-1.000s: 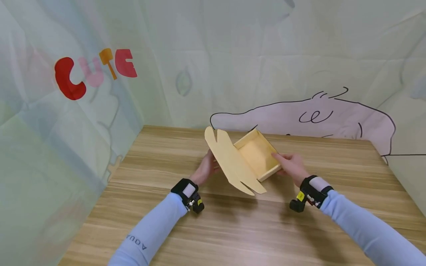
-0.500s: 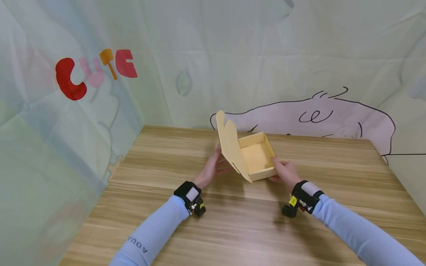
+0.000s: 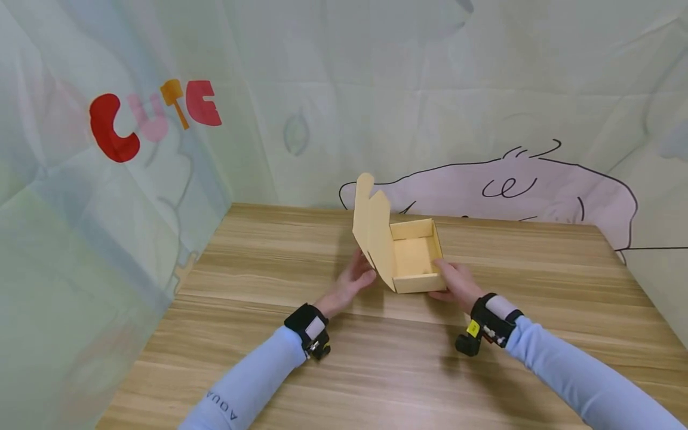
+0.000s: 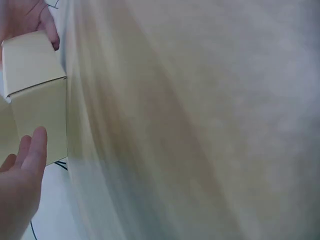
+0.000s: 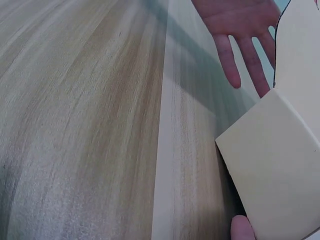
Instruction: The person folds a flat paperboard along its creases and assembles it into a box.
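A small cardboard box (image 3: 418, 283) stands with its lid (image 3: 378, 236) raised on the left side, so its bare inside shows in the head view. My right hand (image 3: 458, 284) grips the right wall, thumb over the rim and fingers low at the front corner. Close to the lid's outer face is my left hand (image 3: 350, 283), its fingers extended. In the left wrist view those straight fingers overlap the box (image 4: 40, 112). From the right wrist, the left palm (image 5: 242, 22) faces the camera beyond the box (image 5: 272, 155), and one fingertip of the right hand appears below.
The wood-grain table (image 3: 376, 370) lies under both hands. Behind it and to the left hangs a printed cloth backdrop (image 3: 430, 107) with cartoon drawings and coloured letters. Both wrists wear black camera straps (image 3: 309, 327).
The box has turned from a tilted diagonal to nearly square with the table and come lower. Its lid now stands more upright. My left hand has moved slightly right, alongside the lid.
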Demonstrator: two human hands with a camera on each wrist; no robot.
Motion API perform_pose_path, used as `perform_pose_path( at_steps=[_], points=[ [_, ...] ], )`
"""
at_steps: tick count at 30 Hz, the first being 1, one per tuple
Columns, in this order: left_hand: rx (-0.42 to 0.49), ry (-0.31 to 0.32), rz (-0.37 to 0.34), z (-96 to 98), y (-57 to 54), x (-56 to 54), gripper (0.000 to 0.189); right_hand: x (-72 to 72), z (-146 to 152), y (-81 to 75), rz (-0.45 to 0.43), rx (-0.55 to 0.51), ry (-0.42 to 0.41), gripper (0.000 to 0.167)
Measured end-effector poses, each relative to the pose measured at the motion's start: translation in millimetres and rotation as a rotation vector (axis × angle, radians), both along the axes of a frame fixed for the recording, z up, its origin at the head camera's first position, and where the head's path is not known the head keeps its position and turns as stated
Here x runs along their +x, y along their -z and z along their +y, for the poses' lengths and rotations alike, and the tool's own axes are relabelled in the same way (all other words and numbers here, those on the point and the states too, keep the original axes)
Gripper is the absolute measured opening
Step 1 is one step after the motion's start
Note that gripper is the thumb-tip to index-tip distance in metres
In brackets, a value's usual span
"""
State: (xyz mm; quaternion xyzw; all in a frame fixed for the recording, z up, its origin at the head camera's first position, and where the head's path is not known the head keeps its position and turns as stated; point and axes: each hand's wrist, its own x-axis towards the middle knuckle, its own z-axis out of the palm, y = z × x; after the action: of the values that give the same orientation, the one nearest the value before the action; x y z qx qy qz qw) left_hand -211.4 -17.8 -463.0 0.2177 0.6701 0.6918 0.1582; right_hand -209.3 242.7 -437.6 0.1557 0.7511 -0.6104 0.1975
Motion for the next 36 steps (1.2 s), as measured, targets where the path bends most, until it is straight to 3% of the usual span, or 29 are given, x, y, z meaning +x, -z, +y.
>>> perform_pose_path(
  at_steps=[3, 6, 12, 15, 19, 22, 27, 36],
  points=[
    [-0.038, -0.016, 0.086, 2.4, 0.7, 2.4, 0.115, 1.6, -0.4, -0.3, 0.011, -0.018, -0.011, 0.069],
    [-0.066, -0.072, 0.144, 7.8, -0.6, 3.0, 0.093, 5.1, -2.9, 1.3, 0.028, -0.053, -0.012, 0.066],
    [-0.158, -0.244, 0.154, 19.0, -7.3, 5.7, 0.059, 14.5, -15.5, 2.8, 0.012, -0.139, 0.04, 0.06],
    [-0.195, -0.311, 0.143, 23.8, -9.6, 5.8, 0.044, 17.5, -21.9, 2.6, 0.031, -0.148, 0.055, 0.048],
    [-0.183, -0.361, 0.127, 27.3, -10.2, 4.1, 0.043, 18.6, -25.7, 3.0, 0.055, -0.15, 0.047, 0.033],
    [-0.148, -0.387, 0.131, 26.4, -11.2, 0.5, 0.05, 18.0, -24.0, 3.0, 0.043, -0.131, 0.031, 0.045],
    [-0.104, -0.423, 0.137, 18.2, -15.7, -8.5, 0.057, 14.3, -17.1, -0.6, 0.014, -0.082, 0.005, 0.082],
    [-0.144, -0.455, 0.073, -7.2, -27.6, -26.4, 0.035, 0.1, 4.3, -17.9, 0.207, 0.137, 0.045, 0.087]
  ],
)
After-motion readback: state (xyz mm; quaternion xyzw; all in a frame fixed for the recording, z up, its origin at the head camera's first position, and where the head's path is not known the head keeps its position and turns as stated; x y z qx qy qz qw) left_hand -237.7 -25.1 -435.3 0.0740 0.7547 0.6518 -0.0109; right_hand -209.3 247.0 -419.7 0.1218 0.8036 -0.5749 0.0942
